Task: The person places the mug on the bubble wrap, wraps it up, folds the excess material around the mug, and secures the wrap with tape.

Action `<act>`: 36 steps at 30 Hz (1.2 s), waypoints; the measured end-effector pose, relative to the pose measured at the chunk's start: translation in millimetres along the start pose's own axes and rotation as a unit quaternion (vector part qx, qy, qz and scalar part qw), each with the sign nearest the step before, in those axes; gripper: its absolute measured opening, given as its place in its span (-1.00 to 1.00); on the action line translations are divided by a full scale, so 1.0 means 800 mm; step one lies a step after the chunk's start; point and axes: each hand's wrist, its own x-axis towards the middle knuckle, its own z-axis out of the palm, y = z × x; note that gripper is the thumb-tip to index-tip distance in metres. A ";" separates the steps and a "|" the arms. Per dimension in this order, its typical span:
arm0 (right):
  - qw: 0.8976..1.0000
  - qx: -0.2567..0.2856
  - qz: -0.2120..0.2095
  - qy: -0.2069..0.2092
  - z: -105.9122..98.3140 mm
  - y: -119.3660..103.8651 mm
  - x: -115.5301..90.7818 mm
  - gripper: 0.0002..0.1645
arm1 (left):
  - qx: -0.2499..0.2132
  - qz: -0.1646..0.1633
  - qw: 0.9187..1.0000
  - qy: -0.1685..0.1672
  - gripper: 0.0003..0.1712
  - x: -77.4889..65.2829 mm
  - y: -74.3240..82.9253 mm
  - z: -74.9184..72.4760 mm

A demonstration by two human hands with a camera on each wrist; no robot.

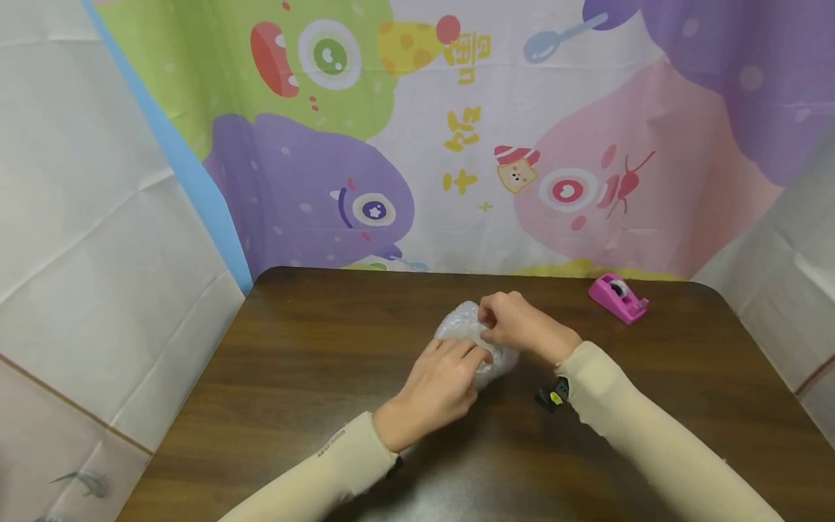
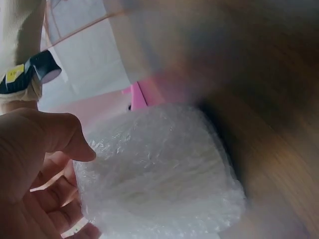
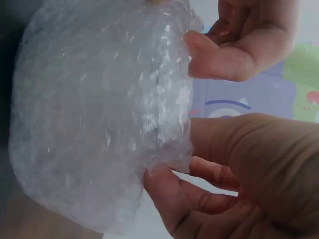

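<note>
A cartoon-printed cloth hangs behind the worktop. Around the middle of the worktop's width, toward its far edge, sits a bubble-wrap bundle between the two hands. The wrap seems to go most of the way round already, its edges being what is left to settle; whether it is going on or coming off, and what lies inside, I cannot tell. The left hand is partly closed on the bundle, thumb on the wrap and fingers curled behind its edge. The right hand pinches another edge, nearly closed. A pink tape dispenser stands toward the far right corner, touched by neither hand; no tape is discernible on the wrap, so any taping is probably not yet done
</note>
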 end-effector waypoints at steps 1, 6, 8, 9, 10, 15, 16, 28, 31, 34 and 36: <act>1.000 -0.004 0.004 0.002 0.000 0.000 -0.001 -0.84 | -0.002 0.006 1.000 0.000 -0.51 -0.001 -0.003 -0.001; 0.999 -0.012 0.044 -0.014 -0.002 -0.005 -0.004 -0.79 | -0.025 0.062 0.998 -0.015 -0.48 -0.002 -0.027 -0.004; 0.997 -0.006 0.069 -0.030 -0.004 -0.007 -0.004 -0.78 | -0.043 0.089 0.995 -0.022 -0.48 -0.002 -0.038 -0.005; 0.996 -0.001 0.081 -0.039 -0.005 -0.008 -0.004 -0.78 | -0.053 0.101 0.993 -0.024 -0.48 -0.002 -0.044 -0.006; 0.994 0.007 0.093 -0.048 -0.006 -0.010 -0.004 -0.78 | -0.063 0.113 0.991 -0.028 -0.47 -0.002 -0.049 -0.007; 0.990 0.013 0.122 -0.073 -0.015 -0.013 -0.006 -0.80 | -0.088 0.142 0.985 -0.040 -0.54 -0.001 -0.059 -0.014; 0.990 0.009 0.123 -0.070 -0.017 -0.013 -0.006 -0.80 | -0.084 0.141 0.986 -0.042 -0.56 -0.001 -0.057 -0.015; 0.999 0.011 -0.022 -0.021 -0.020 -0.003 0.014 -0.64 | -0.025 0.082 0.996 0.005 -0.54 0.011 -0.020 -0.002; 0.998 0.021 -0.043 -0.033 -0.015 0.001 0.017 -0.61 | -0.015 0.070 0.997 0.010 -0.54 0.013 -0.017 0.002; 0.998 0.014 -0.058 -0.032 -0.010 0.005 0.017 -0.67 | -0.008 0.064 0.998 0.009 -0.56 0.013 -0.017 0.004; 0.998 0.010 -0.057 -0.029 -0.009 0.007 0.017 -0.70 | -0.010 0.064 0.998 0.007 -0.58 0.013 -0.019 0.004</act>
